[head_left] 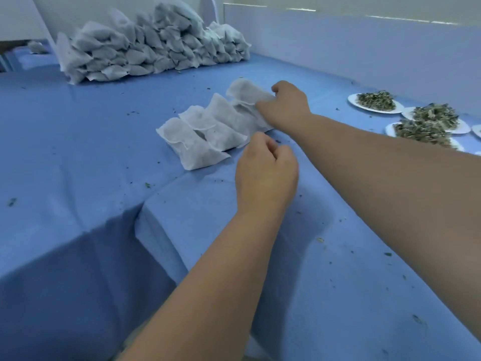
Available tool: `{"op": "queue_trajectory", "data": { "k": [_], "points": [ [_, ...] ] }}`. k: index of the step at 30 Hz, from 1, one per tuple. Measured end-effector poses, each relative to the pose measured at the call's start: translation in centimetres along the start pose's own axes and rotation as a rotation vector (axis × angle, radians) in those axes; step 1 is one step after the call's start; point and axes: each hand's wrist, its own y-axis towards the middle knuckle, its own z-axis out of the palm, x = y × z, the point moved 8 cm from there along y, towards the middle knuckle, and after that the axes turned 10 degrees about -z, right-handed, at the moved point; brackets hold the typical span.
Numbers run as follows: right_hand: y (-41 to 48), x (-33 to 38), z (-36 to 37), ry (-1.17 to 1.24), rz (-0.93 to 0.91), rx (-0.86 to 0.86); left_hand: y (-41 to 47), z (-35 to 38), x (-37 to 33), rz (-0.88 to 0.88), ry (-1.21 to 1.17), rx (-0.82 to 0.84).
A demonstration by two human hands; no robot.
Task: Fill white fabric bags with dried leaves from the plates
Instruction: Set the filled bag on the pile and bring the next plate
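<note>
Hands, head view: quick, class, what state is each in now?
Left hand: closed, fingers curled, nothing visible in it.
Right hand: holding the rectangular white fabric bag at the row's far end.

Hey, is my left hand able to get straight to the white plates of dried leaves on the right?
Probably not directly: the right forearm, with the right hand gripping a white fabric bag, stretches over the blue cloth between the left hand and the white plates of dried leaves.
</note>
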Motion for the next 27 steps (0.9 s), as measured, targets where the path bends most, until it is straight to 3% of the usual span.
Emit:
{"op": "queue_trajectory", "data": {
  "k": [5,10,15,18,21,23,27],
  "points": [
    [-4.1,-1.6,-3.7,0.02,-0.048,-0.053,-0.5,0.6,-0.3,0.037,0.045,0.008],
    [-8.4,-8.9,-9.7,-0.169,0.01,-0.026,-2.6,4.0,-3.4,0.147,-0.038,0.118],
    [-11.0,-15.7,-16.1,-0.436,0.082,-0.055,-3.6,12.4,-6.9,-0.01,-0.138,0.261],
    [-11.8,-17.9,-17.0,-0.68,0.041,0.049,-5.3,16.3,-5.8,-0.112,-0.17,0.293],
    [-12.1,-19.6,-17.1,-0.917,-0.021,0.145,-6.5,18.6,-4.8,-0.015,-0.048,0.349],
    [-11.7,-20.1,-17.1,-0.933,-0.04,0.128,-6.0,18.8,-4.9,0.052,0.002,0.353],
    [-10.6,-20.3,-17.1,-0.966,-0.066,0.131,-4.8,18.8,-4.5,0.009,-0.016,0.341]
  ]
}}
